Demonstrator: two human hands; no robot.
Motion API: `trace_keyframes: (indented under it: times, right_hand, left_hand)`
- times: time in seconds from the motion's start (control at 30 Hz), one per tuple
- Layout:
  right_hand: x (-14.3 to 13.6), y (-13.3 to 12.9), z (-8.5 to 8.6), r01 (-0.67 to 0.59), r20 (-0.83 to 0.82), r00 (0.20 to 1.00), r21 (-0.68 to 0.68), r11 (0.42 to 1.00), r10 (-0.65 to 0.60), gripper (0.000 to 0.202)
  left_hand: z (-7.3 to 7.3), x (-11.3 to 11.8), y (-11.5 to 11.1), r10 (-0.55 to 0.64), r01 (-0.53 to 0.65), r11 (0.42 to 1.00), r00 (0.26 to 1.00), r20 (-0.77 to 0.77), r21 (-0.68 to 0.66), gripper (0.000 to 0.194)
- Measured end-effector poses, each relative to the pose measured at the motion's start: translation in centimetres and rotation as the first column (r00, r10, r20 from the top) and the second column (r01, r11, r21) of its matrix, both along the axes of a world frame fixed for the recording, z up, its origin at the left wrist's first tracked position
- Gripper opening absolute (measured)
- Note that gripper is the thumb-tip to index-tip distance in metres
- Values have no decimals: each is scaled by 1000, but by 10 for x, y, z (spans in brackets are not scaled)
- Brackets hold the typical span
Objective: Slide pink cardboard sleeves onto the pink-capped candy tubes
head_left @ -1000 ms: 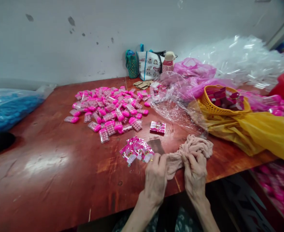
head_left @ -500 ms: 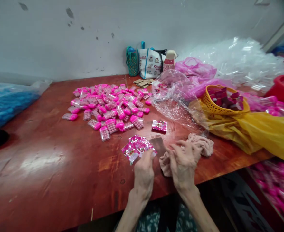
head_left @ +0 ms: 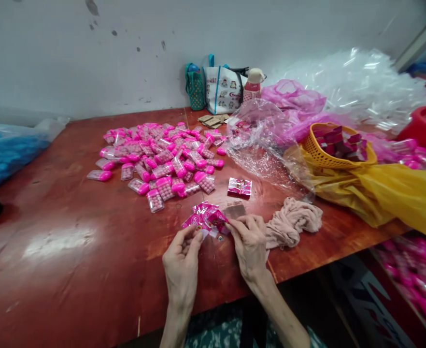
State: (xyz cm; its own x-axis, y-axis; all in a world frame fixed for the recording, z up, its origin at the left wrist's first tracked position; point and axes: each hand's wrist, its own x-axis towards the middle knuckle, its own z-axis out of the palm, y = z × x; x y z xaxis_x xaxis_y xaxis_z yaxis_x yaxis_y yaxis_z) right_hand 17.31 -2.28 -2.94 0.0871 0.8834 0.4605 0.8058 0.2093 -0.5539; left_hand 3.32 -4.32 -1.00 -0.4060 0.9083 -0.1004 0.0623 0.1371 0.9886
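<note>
Several glossy pink printed labels point(head_left: 205, 212) lie in an overlapping, fanned pile on the table before me. My right hand point(head_left: 249, 246) pinches the right edge of a darker pink label point(head_left: 218, 221) at that pile. At the pile's lower left, the thumb and fingers of my left hand point(head_left: 182, 263) are drawn together; what they hold, if anything, is too small to make out. Just to the right of my right hand is a crumpled beige cloth point(head_left: 294, 222). A stack of pink printed labels point(head_left: 239, 187) sits behind the pile.
Many pink-capped clear containers point(head_left: 162, 159) of pink balls are heaped beyond my hands. A yellow basket point(head_left: 312, 150) rests on yellow plastic point(head_left: 376, 193) at right, beside clear film point(head_left: 260, 145). Bags and a bottle point(head_left: 252, 87) stand by the wall. Blue bagged goods point(head_left: 10, 154) are at left.
My right hand has left the beige cloth and moved left to the labels. My left hand has shifted left to the pile's lower left side. The view has turned slightly.
</note>
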Motion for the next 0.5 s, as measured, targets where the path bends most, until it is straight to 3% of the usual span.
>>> trace_keyframes:
  times: [0.1, 0.17, 0.27, 0.37, 0.5]
  right_hand:
    - [1, -3, 2, -122, -144, 979, 135, 983, 141, 17]
    - [1, -6, 4, -182, -201, 956, 157, 971, 211, 18]
    - [0, -9, 7, -181, -344, 917, 92, 979, 202, 18]
    - [2, -10, 11, -186, -521, 843, -50, 981, 133, 34]
    - [2, -10, 13, -261, -621, 779, -202, 944, 82, 15]
  left_hand:
    - [1, 11, 10, -79, 94, 995, 932, 353, -26, 35]
    - [0, 17, 16, -134, 159, 987, 866, 481, -11, 27]
    - [-1, 24, 20, -124, 127, 991, 846, 519, 31, 14]
    - [0, 27, 18, -124, 116, 992, 854, 506, 46, 9]
    - [0, 26, 14, -136, 122, 991, 864, 484, 61, 9]
